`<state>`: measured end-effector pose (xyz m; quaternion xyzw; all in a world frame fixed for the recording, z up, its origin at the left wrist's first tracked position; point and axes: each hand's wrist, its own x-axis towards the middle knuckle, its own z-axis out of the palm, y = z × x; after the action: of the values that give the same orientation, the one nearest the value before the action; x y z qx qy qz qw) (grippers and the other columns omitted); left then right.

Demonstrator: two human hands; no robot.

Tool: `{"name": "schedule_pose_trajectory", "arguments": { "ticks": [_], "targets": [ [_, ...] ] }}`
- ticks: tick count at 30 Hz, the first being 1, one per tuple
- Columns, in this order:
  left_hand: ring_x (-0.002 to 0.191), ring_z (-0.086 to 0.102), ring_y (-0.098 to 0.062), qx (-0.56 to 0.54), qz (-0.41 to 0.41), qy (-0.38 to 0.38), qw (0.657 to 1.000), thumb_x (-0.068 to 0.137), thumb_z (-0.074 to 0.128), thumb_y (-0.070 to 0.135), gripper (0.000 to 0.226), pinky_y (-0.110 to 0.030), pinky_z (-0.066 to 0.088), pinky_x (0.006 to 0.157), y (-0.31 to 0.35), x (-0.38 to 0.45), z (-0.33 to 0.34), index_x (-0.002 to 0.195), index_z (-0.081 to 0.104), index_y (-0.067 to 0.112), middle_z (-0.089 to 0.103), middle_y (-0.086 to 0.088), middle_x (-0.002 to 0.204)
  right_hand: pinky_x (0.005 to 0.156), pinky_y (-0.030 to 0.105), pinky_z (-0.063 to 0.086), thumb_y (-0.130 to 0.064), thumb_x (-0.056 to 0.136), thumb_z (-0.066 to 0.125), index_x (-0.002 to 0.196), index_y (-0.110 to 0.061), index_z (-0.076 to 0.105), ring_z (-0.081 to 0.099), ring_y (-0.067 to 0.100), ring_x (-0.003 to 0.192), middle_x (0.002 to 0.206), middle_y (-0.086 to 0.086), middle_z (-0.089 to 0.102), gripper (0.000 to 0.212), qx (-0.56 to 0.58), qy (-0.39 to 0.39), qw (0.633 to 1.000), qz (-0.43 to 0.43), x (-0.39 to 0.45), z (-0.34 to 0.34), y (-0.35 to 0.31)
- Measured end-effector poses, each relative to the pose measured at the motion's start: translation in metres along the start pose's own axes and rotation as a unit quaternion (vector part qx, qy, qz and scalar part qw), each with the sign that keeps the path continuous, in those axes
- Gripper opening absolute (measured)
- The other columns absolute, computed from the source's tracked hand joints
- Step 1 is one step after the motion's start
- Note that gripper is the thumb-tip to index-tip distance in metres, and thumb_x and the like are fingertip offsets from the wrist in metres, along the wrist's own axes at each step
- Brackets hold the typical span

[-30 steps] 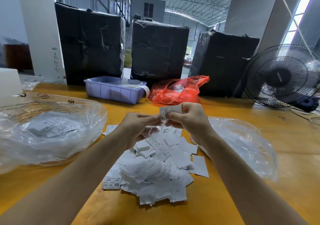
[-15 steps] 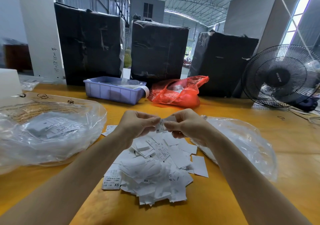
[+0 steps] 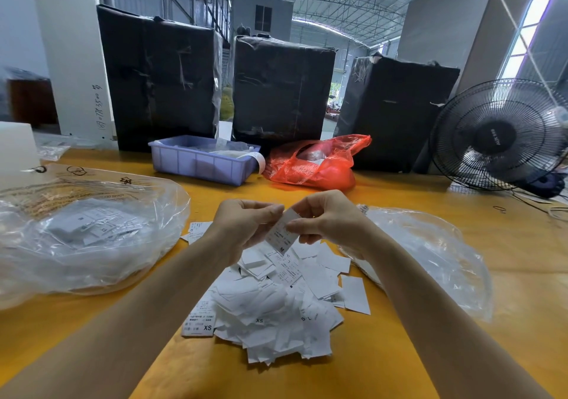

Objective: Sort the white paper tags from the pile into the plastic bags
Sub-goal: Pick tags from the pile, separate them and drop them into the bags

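Head view: loose pile of white paper tags (image 3: 270, 300), flat rectangles with printed size letters, on a smooth yellow table (image 3: 430, 352). Crinkled clear plastic bags left (image 3: 92, 239) and right (image 3: 430, 257) of the pile. Left hand (image 3: 246, 228) and right hand (image 3: 325, 220) both pinch one tag (image 3: 282, 234) just above the pile, fingers curled, forearms converging.

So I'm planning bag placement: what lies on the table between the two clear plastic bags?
In the head view, the pile of white paper tags lies between the left clear bag and the right clear bag.
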<state>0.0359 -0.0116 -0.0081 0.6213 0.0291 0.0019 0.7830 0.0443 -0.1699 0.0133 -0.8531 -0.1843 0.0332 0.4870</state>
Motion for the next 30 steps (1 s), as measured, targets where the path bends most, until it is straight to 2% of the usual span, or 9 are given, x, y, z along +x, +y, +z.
{"name": "schedule_pose_trajectory", "arguments": {
  "ticks": [2,4,7,9,17,21,26,30],
  "targets": [
    [0.056,0.069,-0.012,-0.029,-0.001,0.008,1.0,0.076,0.072,0.0,0.01,-0.016,0.051,0.047,0.001,0.0,-0.001,0.085,0.068,-0.001,0.071,-0.009,0.066,0.052,0.015,0.05,-0.006,0.083,0.069,0.091,-0.002,0.067,0.062,0.005,0.053,0.074,0.007,0.068,0.009,0.0,-0.001,1.0,0.002,0.0,-0.004,0.0],
    [0.053,0.068,-0.01,-0.031,0.001,0.016,0.999,0.074,0.073,-0.002,0.015,-0.014,0.048,0.044,0.002,0.0,-0.002,0.089,0.068,-0.002,0.071,-0.008,0.065,0.051,0.017,0.051,-0.004,0.084,0.067,0.09,0.0,0.065,0.063,0.007,0.052,0.074,0.009,0.067,0.007,0.028,0.042,0.999,-0.015,0.0,-0.01,-0.001],
    [0.053,0.068,-0.009,-0.019,0.004,0.014,1.0,0.071,0.076,-0.001,0.021,-0.013,0.048,0.045,0.0,0.001,-0.003,0.091,0.069,-0.002,0.072,-0.008,0.071,0.051,0.019,0.053,-0.004,0.088,0.063,0.093,0.001,0.062,0.067,0.011,0.054,0.077,0.012,0.068,0.007,0.094,0.116,0.988,-0.036,0.0,-0.013,-0.001],
    [0.056,0.068,-0.009,-0.014,0.006,0.01,1.0,0.07,0.077,0.0,0.023,-0.013,0.049,0.048,-0.001,0.001,-0.002,0.091,0.07,-0.001,0.073,-0.009,0.075,0.05,0.019,0.052,-0.004,0.089,0.062,0.091,-0.001,0.06,0.069,0.014,0.057,0.081,0.014,0.069,0.005,0.114,0.138,0.983,-0.046,0.0,-0.012,-0.001],
    [0.058,0.069,-0.01,-0.008,0.003,-0.007,1.0,0.07,0.076,0.001,0.02,-0.014,0.051,0.05,-0.001,0.0,-0.002,0.089,0.069,0.002,0.073,-0.008,0.073,0.054,0.018,0.054,-0.004,0.086,0.065,0.096,0.004,0.058,0.071,0.018,0.062,0.085,0.016,0.069,0.015,0.112,0.14,0.981,-0.069,0.001,-0.007,0.001],
    [0.057,0.069,-0.01,0.001,0.002,-0.017,1.0,0.071,0.076,0.001,0.014,-0.013,0.05,0.049,0.0,-0.002,-0.001,0.083,0.07,0.003,0.073,-0.005,0.069,0.056,0.021,0.056,-0.004,0.086,0.066,0.094,0.002,0.058,0.071,0.02,0.063,0.085,0.014,0.07,0.013,0.104,0.146,0.981,-0.078,0.002,-0.007,0.002],
    [0.059,0.07,-0.01,-0.002,0.0,-0.019,1.0,0.071,0.076,0.002,0.017,-0.013,0.049,0.049,0.001,-0.003,-0.001,0.087,0.07,0.002,0.074,-0.007,0.071,0.052,0.016,0.053,-0.005,0.085,0.067,0.089,0.0,0.058,0.07,0.012,0.058,0.077,0.004,0.069,0.011,0.073,0.155,0.981,-0.088,0.002,-0.006,0.002],
    [0.057,0.069,-0.009,-0.003,0.004,-0.015,1.0,0.073,0.074,0.003,0.013,-0.013,0.049,0.048,0.001,-0.002,-0.001,0.085,0.07,0.003,0.073,-0.005,0.068,0.05,0.013,0.049,-0.005,0.084,0.068,0.09,0.005,0.058,0.069,0.01,0.058,0.079,0.006,0.068,0.015,0.063,0.152,0.983,-0.086,0.003,-0.005,0.004]
  ]
}}
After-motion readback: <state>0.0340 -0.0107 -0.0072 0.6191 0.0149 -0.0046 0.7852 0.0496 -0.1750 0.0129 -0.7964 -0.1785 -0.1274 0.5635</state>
